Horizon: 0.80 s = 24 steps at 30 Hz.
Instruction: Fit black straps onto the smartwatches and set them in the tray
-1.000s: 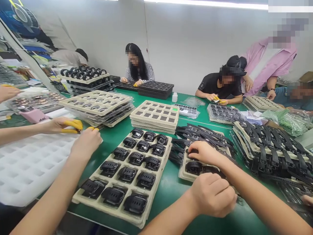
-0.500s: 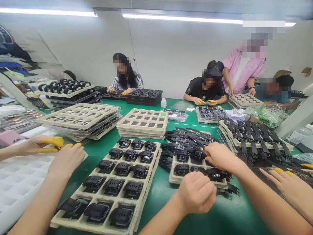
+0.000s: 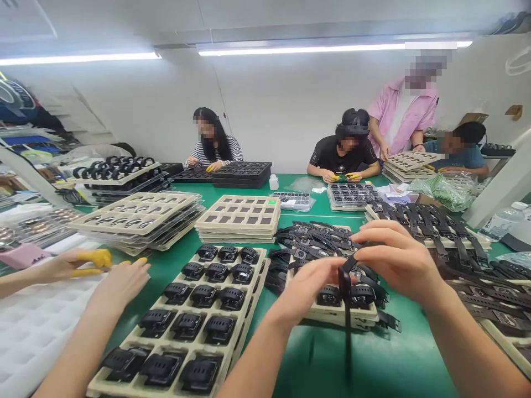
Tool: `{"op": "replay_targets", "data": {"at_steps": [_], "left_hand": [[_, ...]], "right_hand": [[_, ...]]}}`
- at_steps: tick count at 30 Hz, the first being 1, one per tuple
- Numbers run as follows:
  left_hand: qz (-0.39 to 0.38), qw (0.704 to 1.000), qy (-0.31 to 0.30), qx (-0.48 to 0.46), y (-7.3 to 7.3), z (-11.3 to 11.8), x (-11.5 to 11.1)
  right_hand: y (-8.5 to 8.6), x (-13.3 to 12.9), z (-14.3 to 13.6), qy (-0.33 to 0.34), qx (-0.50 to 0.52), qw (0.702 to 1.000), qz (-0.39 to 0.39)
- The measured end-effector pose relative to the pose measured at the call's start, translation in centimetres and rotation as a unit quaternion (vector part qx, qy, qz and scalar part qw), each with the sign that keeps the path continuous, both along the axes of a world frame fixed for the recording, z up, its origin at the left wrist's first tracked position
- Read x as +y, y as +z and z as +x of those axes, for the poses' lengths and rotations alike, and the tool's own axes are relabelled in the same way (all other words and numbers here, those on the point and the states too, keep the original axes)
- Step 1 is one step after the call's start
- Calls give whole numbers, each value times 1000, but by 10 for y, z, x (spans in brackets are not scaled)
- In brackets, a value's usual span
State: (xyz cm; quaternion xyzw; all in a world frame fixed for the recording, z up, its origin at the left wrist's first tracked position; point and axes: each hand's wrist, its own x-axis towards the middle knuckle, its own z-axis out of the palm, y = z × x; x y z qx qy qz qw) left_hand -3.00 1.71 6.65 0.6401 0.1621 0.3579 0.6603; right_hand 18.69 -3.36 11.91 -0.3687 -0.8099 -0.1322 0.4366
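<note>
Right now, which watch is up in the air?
The black watch between the person's left hand and right hand, strap dangling; the other watches nearby rest in or on trays.

Left hand (image 3: 305,290) and right hand (image 3: 396,260) gripped one black watch (image 3: 344,283), strap dangling, over green desk (image 3: 398,359). Small watch tray (image 3: 365,321) sat just behind; longer watch tray (image 3: 229,354) to the left. Co-worker's hands (image 3: 119,284) were by white foam sheet (image 3: 29,326).

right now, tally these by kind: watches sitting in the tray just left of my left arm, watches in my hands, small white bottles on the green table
Watches in the tray: 15
Held watch, between left hand and right hand: 1
Small white bottle: 1
Total: 17
</note>
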Motion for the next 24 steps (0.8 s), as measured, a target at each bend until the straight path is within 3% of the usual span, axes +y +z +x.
{"op": "replay_targets", "data": {"at_steps": [1, 3, 6, 9, 11, 12, 13, 15, 19, 21, 24], "left_hand": [[-49, 997, -60, -25, -3, 4, -2], [-105, 987, -100, -69, -9, 10, -5], [-133, 986, -41, -95, -14, 16, -6], [-161, 979, 62, -113, -14, 14, -3], [-178, 966, 125, -137, -15, 9, 0], [-181, 959, 152, -155, -16, 6, 1], [-186, 951, 178, -169, -17, 2, 2], [-192, 937, 223, -188, -18, -6, 3], [-193, 922, 273, -193, -20, -18, 1], [-191, 919, 282, -196, -22, -23, 0], [-186, 918, 286, -203, -24, -31, -3]], "right_hand": [[-4, 2, -1, 10, 9, 1000, -5], [-13, 8, -2, 17, 19, 1000, -11], [-26, 10, -2, -51, 42, 998, 1], [-42, -16, -9, -148, 106, 983, 35], [-57, -45, -22, -124, 109, 985, -52], [-67, -60, -32, -75, 75, 981, -160], [-77, -74, -44, -30, 25, 959, -280], [-102, -93, -70, 9, -30, 908, -418], [-147, -96, -112, -10, -51, 861, -506], [-155, -87, -120, -6, -73, 849, -523], [-153, -76, -123, -34, -98, 835, -540]]}}
